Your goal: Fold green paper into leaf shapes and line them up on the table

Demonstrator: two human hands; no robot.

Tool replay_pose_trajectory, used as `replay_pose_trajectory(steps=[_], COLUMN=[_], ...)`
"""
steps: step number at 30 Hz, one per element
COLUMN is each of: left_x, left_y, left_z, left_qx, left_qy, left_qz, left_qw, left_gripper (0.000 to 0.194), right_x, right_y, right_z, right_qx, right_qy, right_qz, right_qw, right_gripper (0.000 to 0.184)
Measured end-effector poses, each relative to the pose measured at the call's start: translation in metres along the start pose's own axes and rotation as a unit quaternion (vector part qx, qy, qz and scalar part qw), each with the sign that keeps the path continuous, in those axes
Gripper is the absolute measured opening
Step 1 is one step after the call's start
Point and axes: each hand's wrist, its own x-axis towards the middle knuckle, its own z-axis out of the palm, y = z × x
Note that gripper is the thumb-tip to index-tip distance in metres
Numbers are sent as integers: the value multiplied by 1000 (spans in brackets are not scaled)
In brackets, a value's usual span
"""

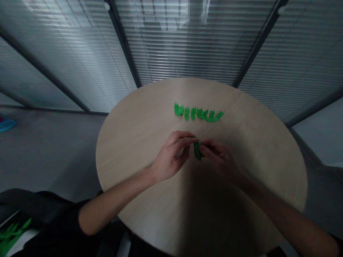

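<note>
A small green folded paper piece (197, 150) is pinched between both my hands over the middle of a round light wooden table (139, 117). My left hand (171, 157) has its fingers curled onto the piece's top. My right hand (219, 157) grips it from the right side. Beyond my hands lies a row of several green folded paper pieces (197, 113), side by side on the tabletop.
Glass walls with horizontal blinds (187, 53) rise behind the table. Grey floor surrounds it. More green paper (10, 232) shows at the bottom left, beside dark clothing. A blue object (6, 124) lies on the floor at far left.
</note>
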Motion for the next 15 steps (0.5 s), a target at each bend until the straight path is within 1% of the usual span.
replay_pose_trajectory(steps=[4,6,11,15], left_x=[-2,-3,-5,-6], left_y=[-1,-2,-1,2], left_z=[-1,-2,-6,-5], left_qx=[28,38,64,50], left_qy=[15,20,13,22], left_qz=[26,39,63,49], left_qw=[999,998,996,997], left_gripper=[25,22,25,23], right_x=[0,0,0,-1], right_y=[0,0,-2,-3], right_z=[-1,0,2,3], right_qx=[21,33,39,32], right_qy=[-37,-46,-40,-37], right_qz=[20,29,26,23], right_qw=[999,998,998,999], right_gripper=[28,28,29,30])
